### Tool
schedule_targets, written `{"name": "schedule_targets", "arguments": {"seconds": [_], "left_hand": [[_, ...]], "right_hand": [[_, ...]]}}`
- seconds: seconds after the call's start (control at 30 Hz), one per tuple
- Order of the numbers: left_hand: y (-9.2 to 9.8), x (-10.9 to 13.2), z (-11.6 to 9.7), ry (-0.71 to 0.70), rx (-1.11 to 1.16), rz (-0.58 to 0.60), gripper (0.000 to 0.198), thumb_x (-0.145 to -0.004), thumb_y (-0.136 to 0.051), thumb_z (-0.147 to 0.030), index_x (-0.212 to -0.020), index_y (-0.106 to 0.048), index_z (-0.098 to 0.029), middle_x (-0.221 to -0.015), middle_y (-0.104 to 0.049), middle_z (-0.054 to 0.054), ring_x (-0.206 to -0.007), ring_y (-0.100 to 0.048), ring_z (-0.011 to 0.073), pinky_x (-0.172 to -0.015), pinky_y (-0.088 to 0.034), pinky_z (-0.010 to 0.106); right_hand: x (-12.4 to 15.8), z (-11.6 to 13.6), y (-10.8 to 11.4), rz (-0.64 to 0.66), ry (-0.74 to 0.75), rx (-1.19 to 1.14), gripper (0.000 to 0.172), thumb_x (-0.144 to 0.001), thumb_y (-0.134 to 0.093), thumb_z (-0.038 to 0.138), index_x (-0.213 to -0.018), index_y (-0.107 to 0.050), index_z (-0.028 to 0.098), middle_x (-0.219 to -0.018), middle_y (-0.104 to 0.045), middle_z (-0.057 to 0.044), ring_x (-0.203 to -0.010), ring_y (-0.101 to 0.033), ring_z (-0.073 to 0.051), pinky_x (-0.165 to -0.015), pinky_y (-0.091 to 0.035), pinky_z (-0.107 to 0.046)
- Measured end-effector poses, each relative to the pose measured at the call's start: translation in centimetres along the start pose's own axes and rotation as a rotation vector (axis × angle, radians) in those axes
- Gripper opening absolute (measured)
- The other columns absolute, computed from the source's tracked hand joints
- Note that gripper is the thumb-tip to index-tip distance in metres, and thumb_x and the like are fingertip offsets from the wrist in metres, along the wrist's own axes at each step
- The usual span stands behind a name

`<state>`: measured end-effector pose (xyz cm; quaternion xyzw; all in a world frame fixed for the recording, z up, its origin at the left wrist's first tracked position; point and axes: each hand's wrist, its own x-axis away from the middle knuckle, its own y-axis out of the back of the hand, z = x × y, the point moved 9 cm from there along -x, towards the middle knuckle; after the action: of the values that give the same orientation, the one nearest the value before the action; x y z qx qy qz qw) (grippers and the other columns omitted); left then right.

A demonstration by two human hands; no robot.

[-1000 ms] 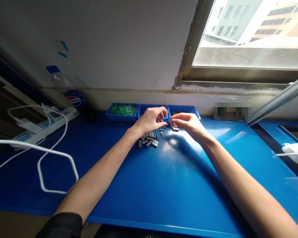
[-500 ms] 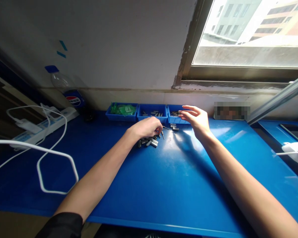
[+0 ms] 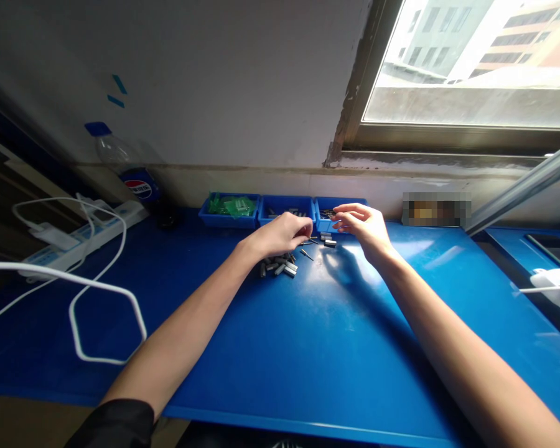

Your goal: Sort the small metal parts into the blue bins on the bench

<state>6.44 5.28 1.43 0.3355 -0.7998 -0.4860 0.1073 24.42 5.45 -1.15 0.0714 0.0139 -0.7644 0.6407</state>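
My left hand point(image 3: 284, 234) is closed in a pinch above a pile of small grey metal cylinders point(image 3: 280, 267). Whatever its fingertips hold is too small to make out. Just right of the pile, a thin metal pin point(image 3: 307, 254) lies on the table, with another slim piece close under the fingertips. My right hand point(image 3: 361, 224) hovers at the front of the right blue bin point(image 3: 336, 225), fingers stretched and apart, with nothing visible in them. Thin metal parts lie in that bin. Between the hands, a few grey cylinders point(image 3: 329, 242) rest on the table.
The middle blue bin point(image 3: 270, 221) holds grey cylinders, partly hidden by my left hand. Green packets point(image 3: 236, 205) fill the left blue bin point(image 3: 214, 221). A cola bottle point(image 3: 140, 183), a power strip point(image 3: 86, 233) and a white cable point(image 3: 140, 317) are at left.
My left hand has risen from the pile and shifted slightly up and right. A pin by the pile now lies at a different angle. My right hand has moved slightly left and down.
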Motion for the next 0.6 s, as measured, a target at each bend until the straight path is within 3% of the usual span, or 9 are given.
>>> {"name": "schedule_targets", "arguments": {"seconds": [0.1, 0.2, 0.33, 0.6], "left_hand": [[2.0, 0.1, -0.3, -0.019, 0.094, -0.202, 0.01, -0.084, -0.074, -0.014, -0.089, -0.066, -0.017, -0.082, -0.072, 0.001, -0.076, -0.068, 0.0143, -0.072, -0.049, 0.022], [2.8, 0.3, -0.2, -0.016, 0.109, -0.321, 0.018, -0.079, -0.079, -0.017, -0.087, -0.063, -0.018, -0.079, -0.071, -0.001, -0.074, -0.067, 0.0138, -0.071, -0.05, 0.022], [2.7, 0.3, 0.0, -0.015, 0.112, -0.355, 0.021, -0.079, -0.08, -0.019, -0.088, -0.061, -0.018, -0.079, -0.073, -0.001, -0.074, -0.069, 0.0139, -0.071, -0.051, 0.023], [2.7, 0.3, -0.3, -0.032, 0.098, -0.378, 0.016, -0.081, -0.078, -0.019, -0.085, -0.062, -0.018, -0.08, -0.073, -0.001, -0.073, -0.068, 0.0132, -0.07, -0.05, 0.022]], "right_hand": [[0.2, -0.1, -0.8, 0.086, -0.034, -0.002, 0.025, -0.073, -0.082, 0.033, -0.093, -0.079, 0.018, -0.079, -0.079, -0.006, -0.069, -0.07, -0.018, -0.068, -0.058, -0.031], [0.5, -0.1, -2.1, 0.21, -0.05, -0.03, 0.033, -0.075, -0.085, 0.041, -0.099, -0.08, 0.019, -0.085, -0.08, -0.007, -0.071, -0.071, -0.019, -0.072, -0.06, -0.033], [1.0, 0.1, -2.7, 0.258, -0.036, -0.014, 0.04, -0.071, -0.09, 0.048, -0.096, -0.082, 0.018, -0.085, -0.08, -0.007, -0.074, -0.073, -0.02, -0.076, -0.06, -0.035], [1.3, -0.1, -3.2, 0.322, -0.032, -0.017, 0.036, -0.071, -0.091, 0.046, -0.091, -0.083, 0.018, -0.078, -0.078, -0.005, -0.071, -0.07, -0.019, -0.072, -0.058, -0.033]]}}
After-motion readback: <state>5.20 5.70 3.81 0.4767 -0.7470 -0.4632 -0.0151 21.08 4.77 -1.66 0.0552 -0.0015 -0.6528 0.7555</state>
